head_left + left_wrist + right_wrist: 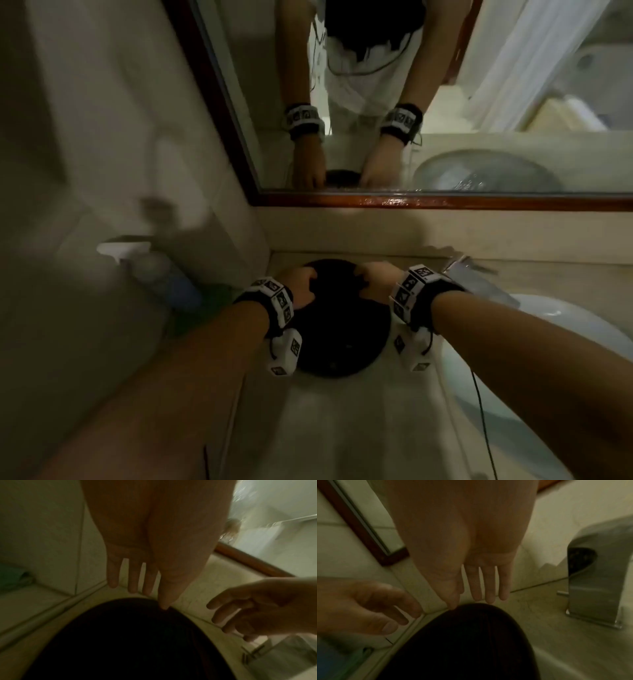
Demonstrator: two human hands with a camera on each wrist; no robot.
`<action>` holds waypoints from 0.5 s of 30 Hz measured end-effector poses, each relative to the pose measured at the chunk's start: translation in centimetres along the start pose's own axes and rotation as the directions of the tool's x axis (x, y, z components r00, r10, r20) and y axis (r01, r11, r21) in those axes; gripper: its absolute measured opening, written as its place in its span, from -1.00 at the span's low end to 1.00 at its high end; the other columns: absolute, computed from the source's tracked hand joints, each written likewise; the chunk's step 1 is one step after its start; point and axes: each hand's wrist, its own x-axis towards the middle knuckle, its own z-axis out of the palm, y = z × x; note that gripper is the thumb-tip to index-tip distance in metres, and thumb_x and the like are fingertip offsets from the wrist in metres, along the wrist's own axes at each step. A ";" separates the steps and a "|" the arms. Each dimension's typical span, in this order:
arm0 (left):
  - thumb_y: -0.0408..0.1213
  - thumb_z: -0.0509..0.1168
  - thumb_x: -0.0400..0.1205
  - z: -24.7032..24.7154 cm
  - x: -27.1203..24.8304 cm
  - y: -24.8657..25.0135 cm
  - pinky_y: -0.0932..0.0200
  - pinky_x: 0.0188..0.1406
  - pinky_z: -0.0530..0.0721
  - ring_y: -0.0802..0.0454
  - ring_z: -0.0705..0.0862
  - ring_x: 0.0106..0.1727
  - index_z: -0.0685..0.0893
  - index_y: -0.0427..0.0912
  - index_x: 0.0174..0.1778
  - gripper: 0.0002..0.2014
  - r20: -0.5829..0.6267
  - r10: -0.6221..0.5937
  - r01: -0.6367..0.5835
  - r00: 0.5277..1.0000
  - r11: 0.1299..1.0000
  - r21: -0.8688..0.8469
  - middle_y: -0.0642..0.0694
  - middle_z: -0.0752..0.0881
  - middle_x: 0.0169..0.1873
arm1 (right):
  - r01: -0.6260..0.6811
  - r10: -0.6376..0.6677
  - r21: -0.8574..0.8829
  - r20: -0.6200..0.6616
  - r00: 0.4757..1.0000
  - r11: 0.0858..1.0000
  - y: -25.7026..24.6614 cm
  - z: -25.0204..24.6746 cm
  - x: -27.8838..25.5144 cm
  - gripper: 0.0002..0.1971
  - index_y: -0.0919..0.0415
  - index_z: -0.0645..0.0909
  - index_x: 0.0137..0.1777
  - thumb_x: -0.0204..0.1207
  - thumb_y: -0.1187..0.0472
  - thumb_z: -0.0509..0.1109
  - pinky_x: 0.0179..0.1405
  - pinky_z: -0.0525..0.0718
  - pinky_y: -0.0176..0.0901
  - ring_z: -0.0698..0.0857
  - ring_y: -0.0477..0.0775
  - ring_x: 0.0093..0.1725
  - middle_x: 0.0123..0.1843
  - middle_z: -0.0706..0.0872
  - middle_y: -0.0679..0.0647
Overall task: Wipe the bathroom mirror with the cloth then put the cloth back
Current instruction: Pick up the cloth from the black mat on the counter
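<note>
The dark cloth point(337, 329) lies flat on the counter point(342, 418) below the mirror point(445, 102). Left hand point(298, 286) at its ten o'clock edge and right hand point(375, 279) at one o'clock both have straight fingers, thumbs touching the cloth, gripping nothing.

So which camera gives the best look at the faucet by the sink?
The right wrist view: the metal faucet stands large and whole on the counter, beside the right hand. In the head view it is only a blurred sliver behind the right wrist. The left wrist view catches just a dim metal piece at the bottom right corner, too unclear to identify.
</note>
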 end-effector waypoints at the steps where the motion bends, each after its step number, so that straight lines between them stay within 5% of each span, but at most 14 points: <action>1: -0.28 0.31 0.63 0.8 0.0 -0.4 -0.02 0.27 0.65 -0.26 0.64 0.29 0.56 -0.28 0.47 -0.54 -0.004 0.058 -0.058 0.998 0.998 -0.019 -0.29 0.63 0.34 | -0.016 0.016 -0.002 0.031 0.999 1.000 0.1 0.5 0.8 -0.48 0.13 0.43 0.56 0.60 0.13 0.38 0.27 0.60 -0.05 0.63 0.25 0.34 0.44 0.60 0.18; 4: -0.09 0.23 0.56 4.1 1.4 -2.8 -0.22 0.10 0.72 -0.37 0.72 0.12 0.71 -0.42 0.24 -0.51 -0.014 0.115 -0.116 0.993 0.991 -0.071 -0.42 0.72 0.15 | 0.006 -0.009 0.046 0.071 0.997 0.999 0.7 2.4 2.7 -0.53 0.07 0.44 0.54 0.63 0.12 0.35 0.37 0.57 0.03 0.59 0.26 0.41 0.50 0.56 0.17; 8: -0.02 0.30 0.67 5.6 3.2 -4.4 -0.27 0.56 0.32 -0.31 0.30 0.61 0.25 -0.08 0.69 -0.32 -0.015 0.057 -0.055 0.998 0.993 0.105 -0.17 0.29 0.65 | 0.059 -0.057 -0.055 0.041 0.998 0.997 1.0 4.6 5.0 -0.42 0.03 0.35 0.64 0.62 0.05 0.35 0.56 0.40 0.15 0.42 0.31 0.56 0.62 0.37 0.16; 11: 0.00 0.21 0.71 6.5 4.2 -4.6 -0.38 0.57 0.14 -0.26 0.21 0.63 0.19 0.05 0.70 -0.38 0.004 0.015 -0.015 1.000 0.988 0.155 -0.09 0.21 0.67 | 0.063 -0.060 -0.098 0.041 0.997 0.993 1.2 5.6 6.0 -0.41 0.03 0.31 0.65 0.63 0.01 0.31 0.59 0.34 0.14 0.37 0.33 0.58 0.64 0.34 0.16; 15: -0.02 0.23 0.70 6.4 4.9 -4.1 -0.30 0.52 0.27 -0.26 0.27 0.57 0.24 0.03 0.66 -0.41 -0.011 -0.020 0.021 1.000 0.985 0.171 -0.16 0.25 0.61 | 0.022 -0.023 -0.077 -0.009 1.000 0.997 1.6 5.7 6.4 -0.39 -0.03 0.26 0.64 0.61 -0.04 0.31 0.52 0.41 0.26 0.34 0.43 0.55 0.62 0.32 0.15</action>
